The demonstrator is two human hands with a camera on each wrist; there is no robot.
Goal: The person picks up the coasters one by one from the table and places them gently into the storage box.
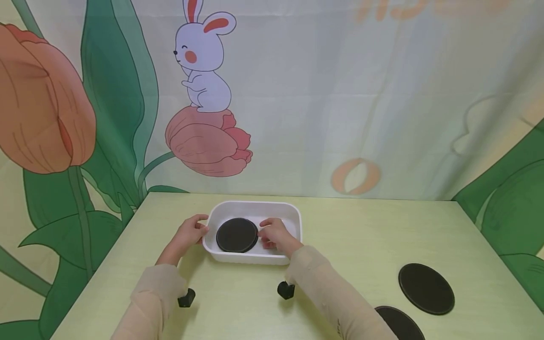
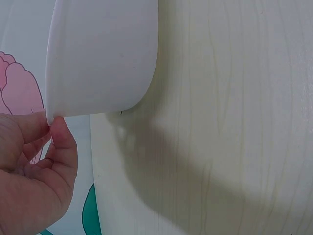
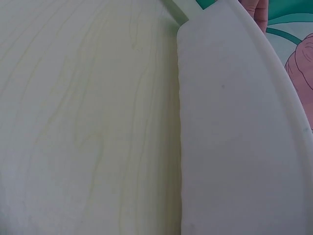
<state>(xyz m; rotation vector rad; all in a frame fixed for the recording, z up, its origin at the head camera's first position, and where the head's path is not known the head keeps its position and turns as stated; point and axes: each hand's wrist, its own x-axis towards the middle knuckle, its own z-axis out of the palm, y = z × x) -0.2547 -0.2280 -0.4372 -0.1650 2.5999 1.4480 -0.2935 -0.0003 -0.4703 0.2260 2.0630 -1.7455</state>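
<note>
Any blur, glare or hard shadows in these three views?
Head view: sharp, even light, no glare; the backdrop print is pale at top right. Left wrist view: the white tray throws a soft shadow on the table. Right wrist view: flat light, close tray wall slightly soft.

Open tabletop right of the white tray; two black discs far right; curtain behind

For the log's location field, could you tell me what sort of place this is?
Probably a staged tabletop set rather than a real room: a pale wood-grain table stands before a printed backdrop of a rabbit and tulips, and the only props are a white tub and black discs.
</note>
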